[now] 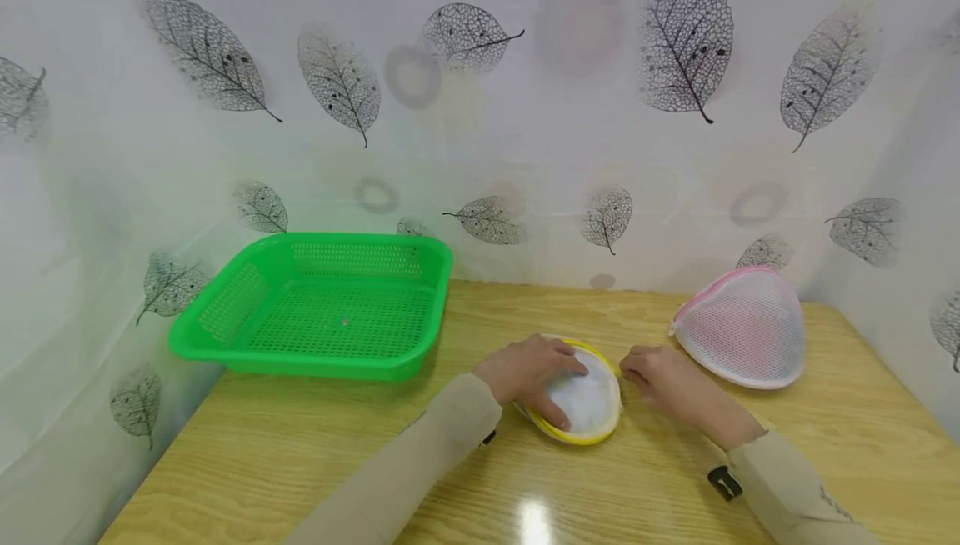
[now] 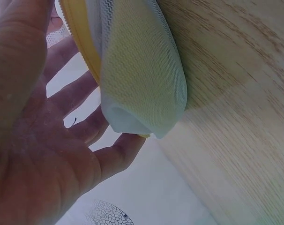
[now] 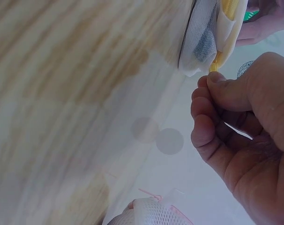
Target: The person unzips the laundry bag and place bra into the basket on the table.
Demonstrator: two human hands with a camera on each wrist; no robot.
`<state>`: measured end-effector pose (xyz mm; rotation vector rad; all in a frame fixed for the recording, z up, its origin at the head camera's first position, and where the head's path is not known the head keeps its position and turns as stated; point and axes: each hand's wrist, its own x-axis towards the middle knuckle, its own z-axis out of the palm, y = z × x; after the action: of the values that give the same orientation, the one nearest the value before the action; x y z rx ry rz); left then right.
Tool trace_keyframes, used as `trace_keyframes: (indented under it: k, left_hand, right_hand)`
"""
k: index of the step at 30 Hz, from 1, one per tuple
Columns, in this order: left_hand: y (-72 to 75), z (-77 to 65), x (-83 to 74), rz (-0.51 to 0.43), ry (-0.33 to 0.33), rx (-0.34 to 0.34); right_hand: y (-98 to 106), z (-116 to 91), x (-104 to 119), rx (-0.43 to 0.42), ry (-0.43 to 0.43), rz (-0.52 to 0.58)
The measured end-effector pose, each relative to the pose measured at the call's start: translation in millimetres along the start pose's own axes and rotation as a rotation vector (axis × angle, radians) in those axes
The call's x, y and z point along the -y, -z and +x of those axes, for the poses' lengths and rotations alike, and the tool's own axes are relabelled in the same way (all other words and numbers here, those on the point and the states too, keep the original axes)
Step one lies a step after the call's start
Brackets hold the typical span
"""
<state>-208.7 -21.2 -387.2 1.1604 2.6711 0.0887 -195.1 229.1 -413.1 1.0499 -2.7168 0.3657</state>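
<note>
A round white mesh laundry bag [image 1: 588, 399] with a yellow zipper along its rim lies on the table, partly covered by my left hand [image 1: 528, 374]. That hand holds the bag at its left side, thumb at the near rim and fingers spread toward the far side. In the left wrist view, the mesh bag [image 2: 142, 70] hides some fingertips. At the bag's right edge, my right hand [image 1: 660, 378] pinches the yellow zipper pull [image 3: 213, 68] between thumb and forefinger, its other fingers curled in. Something dark shows through the mesh in the right wrist view.
A green perforated plastic basket [image 1: 427, 345] stands at the back left, with a tiny pale speck inside. Another white mesh laundry bag [image 1: 742, 328], trimmed in pink, lies at the back right. Behind the wooden table [image 1: 300, 445] hangs a pale leaf-print curtain [image 1: 540, 162].
</note>
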Motion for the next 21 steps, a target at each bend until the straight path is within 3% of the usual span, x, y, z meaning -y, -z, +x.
trace_keyframes:
  k: [21]
  left_hand:
    - [-0.5,0.6,-0.3,-0.006,0.018,0.013]
  right_hand:
    - [-1.7,-4.8,0.5,-0.006,-0.004,0.010]
